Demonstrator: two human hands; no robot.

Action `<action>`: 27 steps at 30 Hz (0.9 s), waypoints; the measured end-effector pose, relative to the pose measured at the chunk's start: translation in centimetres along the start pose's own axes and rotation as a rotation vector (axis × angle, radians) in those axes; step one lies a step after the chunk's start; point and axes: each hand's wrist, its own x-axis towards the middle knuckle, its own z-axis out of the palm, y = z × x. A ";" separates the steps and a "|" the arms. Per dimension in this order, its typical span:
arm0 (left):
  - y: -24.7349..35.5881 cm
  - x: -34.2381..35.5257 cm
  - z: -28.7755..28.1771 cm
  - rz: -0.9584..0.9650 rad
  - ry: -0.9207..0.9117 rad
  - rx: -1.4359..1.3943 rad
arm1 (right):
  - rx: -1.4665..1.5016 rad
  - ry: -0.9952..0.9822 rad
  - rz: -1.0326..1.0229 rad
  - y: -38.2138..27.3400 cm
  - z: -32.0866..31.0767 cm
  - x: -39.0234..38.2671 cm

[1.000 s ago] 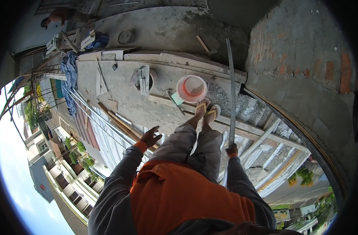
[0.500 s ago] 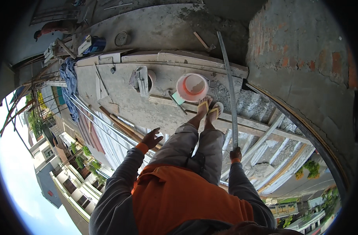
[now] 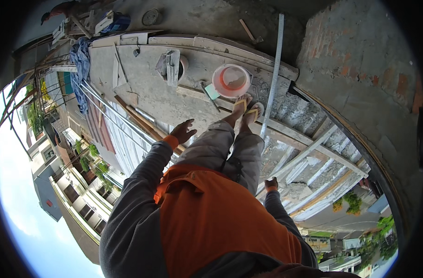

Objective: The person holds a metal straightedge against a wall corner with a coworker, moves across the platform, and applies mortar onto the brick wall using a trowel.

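Observation:
My left hand hangs empty over the floor boards, its fingers apart. My right hand is beside my right leg, fingers small and partly hidden; I cannot tell if they grip anything. A long grey straight bar rises past my feet in yellow-strapped sandals, its lower end hidden near my leg. A pink bucket stands by my feet, with a light green flat tool beside it and a second bucket with grey tools to its left.
Bamboo scaffolding and blue tarpaulin are at left, near long rails and drops toward houses. Plastered wall with exposed brick rises at right. Timber boards cross white-streaked rough slab below it. Another person is at upper left.
The long bar has changed angle: its top swung right and its lower part now lies left of my right hand, which held it before. The whole view has shifted, moving the floor upward.

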 end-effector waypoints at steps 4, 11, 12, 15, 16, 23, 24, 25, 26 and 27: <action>2.1 -0.5 -0.4 0.056 0.040 -0.045 | 0.042 0.074 -0.090 2.0 -3.2 -1.0; 1.8 -2.2 -2.1 0.027 0.100 -0.127 | 0.535 0.449 -0.160 -2.2 -18.3 -3.4; 1.2 -2.3 -2.1 0.007 0.100 -0.119 | 0.646 0.555 -0.251 -4.0 -22.6 -5.1; -0.8 -2.7 -1.6 -0.037 0.105 -0.126 | 1.030 0.730 -0.415 -9.3 -34.0 -12.6; -1.5 -2.8 -1.4 -0.024 0.121 -0.077 | 1.041 0.855 -0.516 -10.9 -36.7 -15.1; -2.9 -3.5 -0.3 -0.052 0.180 -0.063 | 0.667 1.347 -0.655 -15.3 -43.7 -24.9; -2.7 -3.7 -0.2 -0.058 0.174 -0.064 | 0.687 1.309 -0.698 -15.1 -44.0 -25.3; -2.5 -3.8 -0.3 -0.065 0.166 -0.062 | 0.678 1.305 -0.688 -14.9 -44.2 -25.5; -2.2 -4.0 -0.3 -0.069 0.172 -0.064 | 0.615 1.359 -0.628 -14.7 -44.4 -25.6; -1.9 -4.0 -0.4 -0.063 0.160 -0.076 | 0.548 1.426 -0.587 -14.6 -44.7 -25.6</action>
